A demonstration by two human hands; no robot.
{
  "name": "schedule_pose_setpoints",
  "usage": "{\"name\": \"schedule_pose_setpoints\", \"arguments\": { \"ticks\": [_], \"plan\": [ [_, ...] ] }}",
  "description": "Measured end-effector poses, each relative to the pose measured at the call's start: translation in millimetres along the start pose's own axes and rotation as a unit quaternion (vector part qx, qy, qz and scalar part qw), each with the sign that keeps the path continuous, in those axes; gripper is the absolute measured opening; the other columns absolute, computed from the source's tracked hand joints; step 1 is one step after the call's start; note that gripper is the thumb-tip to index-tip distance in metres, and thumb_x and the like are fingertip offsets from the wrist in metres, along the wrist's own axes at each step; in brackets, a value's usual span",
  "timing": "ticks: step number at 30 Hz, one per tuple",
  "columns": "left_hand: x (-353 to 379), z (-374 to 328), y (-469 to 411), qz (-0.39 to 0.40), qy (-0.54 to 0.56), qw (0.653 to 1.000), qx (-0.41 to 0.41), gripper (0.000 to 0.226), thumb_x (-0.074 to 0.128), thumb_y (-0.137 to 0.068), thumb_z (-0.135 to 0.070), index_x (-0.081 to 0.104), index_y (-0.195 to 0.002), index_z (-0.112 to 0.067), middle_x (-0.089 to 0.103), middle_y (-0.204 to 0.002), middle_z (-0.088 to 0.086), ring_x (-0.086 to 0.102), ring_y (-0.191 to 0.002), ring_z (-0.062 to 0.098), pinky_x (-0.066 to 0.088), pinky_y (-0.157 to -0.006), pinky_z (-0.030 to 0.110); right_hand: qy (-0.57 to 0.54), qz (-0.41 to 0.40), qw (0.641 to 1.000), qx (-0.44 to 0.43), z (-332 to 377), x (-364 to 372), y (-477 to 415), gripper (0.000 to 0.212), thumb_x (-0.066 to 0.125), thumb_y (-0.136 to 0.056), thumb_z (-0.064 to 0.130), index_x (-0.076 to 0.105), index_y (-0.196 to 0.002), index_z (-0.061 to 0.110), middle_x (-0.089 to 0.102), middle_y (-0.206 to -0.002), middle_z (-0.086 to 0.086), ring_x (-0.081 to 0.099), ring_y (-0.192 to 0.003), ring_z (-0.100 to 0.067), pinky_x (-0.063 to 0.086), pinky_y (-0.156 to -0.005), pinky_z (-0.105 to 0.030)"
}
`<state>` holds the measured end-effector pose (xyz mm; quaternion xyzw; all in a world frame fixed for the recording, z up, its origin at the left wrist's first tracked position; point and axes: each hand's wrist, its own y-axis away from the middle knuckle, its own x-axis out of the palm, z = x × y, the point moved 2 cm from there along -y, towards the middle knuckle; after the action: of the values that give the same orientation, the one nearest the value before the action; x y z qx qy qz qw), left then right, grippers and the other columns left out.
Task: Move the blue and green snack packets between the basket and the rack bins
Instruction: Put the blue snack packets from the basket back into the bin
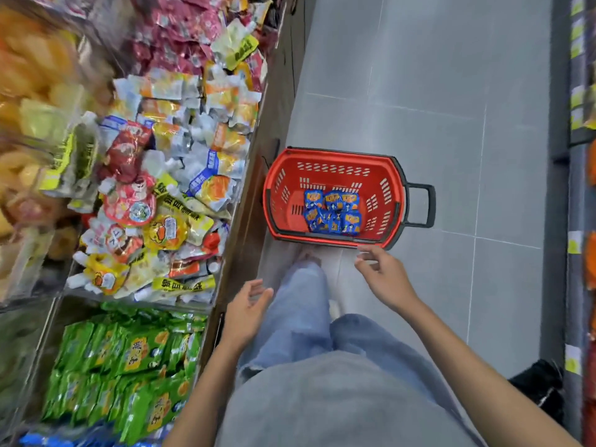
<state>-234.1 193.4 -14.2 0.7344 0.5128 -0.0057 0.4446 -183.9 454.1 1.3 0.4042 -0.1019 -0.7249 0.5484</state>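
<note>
Fingers loose and spread on both, nothing held: left hand (246, 312) lower centre, right hand (383, 279) just below red basket (335, 162). Blue packets (333, 211) inside basket, mid-frame. Green packets (129, 366) in rack bin, lower left.

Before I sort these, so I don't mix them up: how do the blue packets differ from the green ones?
The blue packets lie loose in the red basket on the floor; the green packets stand packed in a rack bin. The blue are few, the green many. Both carry orange print.
</note>
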Motion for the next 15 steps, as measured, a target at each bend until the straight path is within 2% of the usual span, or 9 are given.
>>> {"name": "schedule_pose_setpoints", "arguments": {
  "ticks": [3, 5, 7, 9, 13, 15],
  "plan": [
    [0.6, -25.6, -57.5, 0.014, -0.010, 1.000, -0.005, 0.034, 0.060, -0.091, -0.024, 0.056, -0.123, -0.012, 0.066, -0.113, 0.007, 0.058, -0.085, 0.008, 0.041, -0.077, 0.017, -0.012, -0.008, 1.000, 0.025, 15.6, 2.6, -45.8, 0.028, 0.057, -0.089, 0.023, 0.058, -0.117, 0.017, 0.062, -0.098, 0.007, 0.059, -0.075, -0.004, 0.044, -0.075, -0.027],
    [5.5, -41.4, -97.9, 0.020, -0.021, 1.000, -0.002, 0.036, 0.060, -0.090, -0.024, 0.055, -0.124, -0.012, 0.065, -0.116, 0.009, 0.059, -0.090, 0.013, 0.043, -0.083, 0.024, -0.018, -0.008, 0.999, 0.041, 20.0, 8.3, -80.5, 0.028, 0.057, -0.089, 0.022, 0.058, -0.116, 0.016, 0.063, -0.101, 0.003, 0.059, -0.078, -0.007, 0.045, -0.079, -0.028],
    [13.8, -53.6, -139.7, 0.009, -0.045, 0.999, 0.009, 0.038, 0.060, -0.090, -0.024, 0.054, -0.126, -0.013, 0.062, -0.121, 0.006, 0.059, -0.098, 0.015, 0.042, -0.086, 0.025, -0.012, -0.006, 0.998, 0.056, 18.2, 18.0, -119.7, 0.028, 0.058, -0.090, 0.022, 0.059, -0.116, 0.014, 0.065, -0.103, 0.000, 0.060, -0.086, -0.012, 0.046, -0.087, -0.029],
    [26.1, -60.4, -182.2, -0.017, -0.067, 0.997, 0.027, 0.037, 0.060, -0.089, -0.024, 0.055, -0.124, -0.013, 0.061, -0.122, 0.004, 0.057, -0.101, 0.014, 0.041, -0.086, 0.025, 0.004, -0.005, 0.998, 0.065, 7.6, 31.0, -163.5, 0.027, 0.057, -0.090, 0.023, 0.060, -0.115, 0.013, 0.065, -0.102, 0.000, 0.058, -0.089, -0.012, 0.044, -0.086, -0.026],
    [65.7, -59.1, -270.3, -0.120, -0.092, 0.987, 0.060, 0.034, 0.060, -0.085, -0.009, 0.057, -0.119, -0.005, 0.059, -0.117, 0.013, 0.055, -0.108, 0.026, 0.034, -0.090, 0.021, 0.027, 0.008, 0.994, 0.108, -38.9, 72.8, -263.4, 0.027, 0.057, -0.089, 0.026, 0.061, -0.113, 0.014, 0.066, -0.103, -0.002, 0.059, -0.101, -0.022, 0.039, -0.087, -0.028],
    [90.9, -47.7, -312.2, -0.165, -0.101, 0.979, 0.068, 0.039, 0.061, -0.081, -0.003, 0.056, -0.120, 0.001, 0.056, -0.121, 0.018, 0.051, -0.114, 0.031, 0.031, -0.096, 0.026, 0.033, 0.019, 0.990, 0.133, -71.9, 100.2, -314.5, 0.027, 0.057, -0.088, 0.027, 0.062, -0.112, 0.014, 0.066, -0.097, -0.004, 0.060, -0.100, -0.025, 0.040, -0.085, -0.029]
  ]
}}
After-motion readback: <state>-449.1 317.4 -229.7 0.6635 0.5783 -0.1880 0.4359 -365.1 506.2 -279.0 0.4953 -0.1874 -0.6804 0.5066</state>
